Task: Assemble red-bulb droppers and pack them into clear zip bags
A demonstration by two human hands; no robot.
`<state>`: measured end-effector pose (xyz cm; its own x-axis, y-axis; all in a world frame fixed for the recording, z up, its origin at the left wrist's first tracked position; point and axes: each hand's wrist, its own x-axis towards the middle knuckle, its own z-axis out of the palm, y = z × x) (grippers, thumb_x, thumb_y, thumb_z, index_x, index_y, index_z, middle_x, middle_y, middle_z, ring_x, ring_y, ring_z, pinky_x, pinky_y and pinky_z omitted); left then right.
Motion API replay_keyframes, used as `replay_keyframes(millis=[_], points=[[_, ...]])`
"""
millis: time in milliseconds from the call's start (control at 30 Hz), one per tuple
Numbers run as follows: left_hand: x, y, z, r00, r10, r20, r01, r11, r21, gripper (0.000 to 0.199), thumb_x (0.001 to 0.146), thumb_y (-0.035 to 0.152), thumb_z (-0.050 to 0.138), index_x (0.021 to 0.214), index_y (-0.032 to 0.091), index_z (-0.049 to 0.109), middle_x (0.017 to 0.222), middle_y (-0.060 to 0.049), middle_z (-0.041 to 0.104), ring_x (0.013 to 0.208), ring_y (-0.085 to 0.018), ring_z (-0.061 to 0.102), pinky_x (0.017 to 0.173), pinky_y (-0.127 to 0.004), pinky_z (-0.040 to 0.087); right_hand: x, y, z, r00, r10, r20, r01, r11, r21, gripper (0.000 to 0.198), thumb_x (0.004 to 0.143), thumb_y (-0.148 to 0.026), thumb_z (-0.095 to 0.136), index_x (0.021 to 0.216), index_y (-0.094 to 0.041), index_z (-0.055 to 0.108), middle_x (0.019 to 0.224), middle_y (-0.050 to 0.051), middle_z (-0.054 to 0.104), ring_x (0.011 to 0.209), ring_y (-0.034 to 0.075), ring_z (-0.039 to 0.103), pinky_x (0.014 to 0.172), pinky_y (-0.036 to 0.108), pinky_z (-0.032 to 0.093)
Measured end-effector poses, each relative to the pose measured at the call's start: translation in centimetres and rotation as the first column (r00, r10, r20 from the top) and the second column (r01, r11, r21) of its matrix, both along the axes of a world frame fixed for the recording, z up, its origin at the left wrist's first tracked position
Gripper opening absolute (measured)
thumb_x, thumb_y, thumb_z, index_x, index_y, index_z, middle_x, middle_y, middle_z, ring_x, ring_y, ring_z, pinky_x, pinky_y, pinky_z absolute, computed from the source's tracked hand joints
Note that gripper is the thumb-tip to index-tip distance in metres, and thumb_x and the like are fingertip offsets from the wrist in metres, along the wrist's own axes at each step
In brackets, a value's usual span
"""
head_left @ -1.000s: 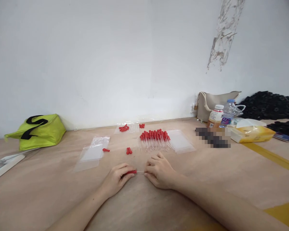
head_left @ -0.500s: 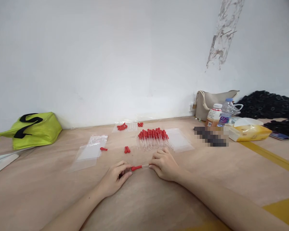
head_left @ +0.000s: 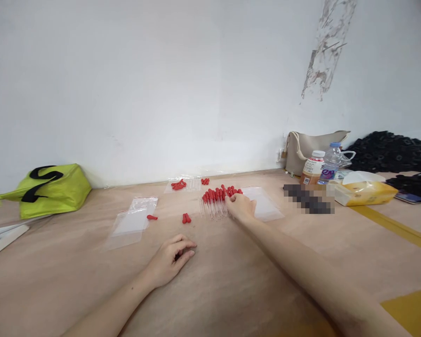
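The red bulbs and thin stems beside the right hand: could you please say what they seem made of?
The red bulbs look like matte rubber or soft plastic: solid colour, little shine. The thin stems could be clear plastic or glass: they look transparent.

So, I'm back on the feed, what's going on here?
A person has the right hand at the row of red-topped clear tubes; the hand covers part of it, so I can't tell whether the fingers grip one. The left hand rests on the table covering, fingers parted, with nothing visible in it. Beyond it, two red bulbs lie side by side, and a single red bulb lies by the clear bags.
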<state>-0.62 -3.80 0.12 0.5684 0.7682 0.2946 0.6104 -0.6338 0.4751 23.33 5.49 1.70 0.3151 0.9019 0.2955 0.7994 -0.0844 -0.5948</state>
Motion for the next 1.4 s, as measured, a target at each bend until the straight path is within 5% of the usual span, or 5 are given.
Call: replay_keyframes(millis=[467, 667, 967, 1300, 1400], points=[[0.0, 0.2, 0.3, 0.998, 0.047, -0.036, -0.047, 0.999, 0.012, 0.021, 0.085, 0.026, 0.043, 0.096, 0.022, 0.06, 0.089, -0.002, 0.057, 0.067, -0.012, 0.053, 0.061, -0.022, 0.042, -3.5, -1.0, -0.8, 0.91, 0.183, 0.372, -0.261, 0.95, 0.171, 0.02, 0.077, -0.029, 0.044, 0.073, -0.019, 0.061, 0.079, 0.005, 0.066, 0.079, 0.018, 0.054, 0.078, 0.036, 0.02], [-5.9, 5.4, 3.0, 0.876, 0.401, -0.269, -0.309, 0.894, 0.326, 0.022, 0.082, 0.02, 0.04, 0.089, 0.017, 0.061, 0.091, -0.007, 0.057, 0.088, -0.023, 0.051, 0.079, -0.032, 0.038, -7.0, -1.1, -0.3, 0.825, 0.263, 0.5, -0.313, 0.95, 0.016, 0.02, 0.073, -0.026, 0.048, 0.065, -0.015, 0.063, 0.071, 0.01, 0.065, 0.072, 0.019, 0.056, 0.081, 0.037, 0.02], [-10.6, 9.9, 3.2, 0.859, 0.395, -0.325, -0.3, 0.904, 0.303, 0.009, 0.073, 0.017, 0.053, 0.076, 0.019, 0.062, 0.082, -0.002, 0.058, 0.081, -0.022, 0.052, 0.072, -0.028, 0.036, -8.4, 0.2, 0.5, 0.855, 0.236, 0.463, -0.216, 0.972, -0.096, 0.014, 0.071, -0.02, 0.051, 0.07, -0.014, 0.064, 0.072, 0.012, 0.066, 0.071, 0.021, 0.059, 0.079, 0.037, 0.021], [-6.2, 7.2, 2.1, 0.931, 0.362, -0.041, -0.336, 0.896, 0.289, 0.012, 0.081, 0.025, 0.043, 0.084, 0.019, 0.052, 0.089, -0.005, 0.056, 0.084, -0.02, 0.054, 0.074, -0.03, 0.041, -8.8, 1.1, 0.8, 0.853, 0.262, 0.451, -0.192, 0.962, -0.196, 0.013, 0.069, -0.014, 0.052, 0.073, -0.013, 0.064, 0.073, 0.014, 0.066, 0.072, 0.023, 0.06, 0.081, 0.04, 0.02], [-3.4, 5.5, 0.7, 0.842, 0.422, 0.337, -0.406, 0.906, -0.12, 0.019, 0.078, 0.036, 0.049, 0.082, 0.018, 0.051, 0.086, -0.004, 0.058, 0.08, -0.019, 0.056, 0.069, -0.029, 0.043, -8.9, 1.4, 1.0, 0.863, 0.275, 0.424, -0.189, 0.954, -0.234, 0.012, 0.067, -0.014, 0.053, 0.072, -0.013, 0.064, 0.071, 0.013, 0.065, 0.07, 0.022, 0.061, 0.079, 0.039, 0.022]])
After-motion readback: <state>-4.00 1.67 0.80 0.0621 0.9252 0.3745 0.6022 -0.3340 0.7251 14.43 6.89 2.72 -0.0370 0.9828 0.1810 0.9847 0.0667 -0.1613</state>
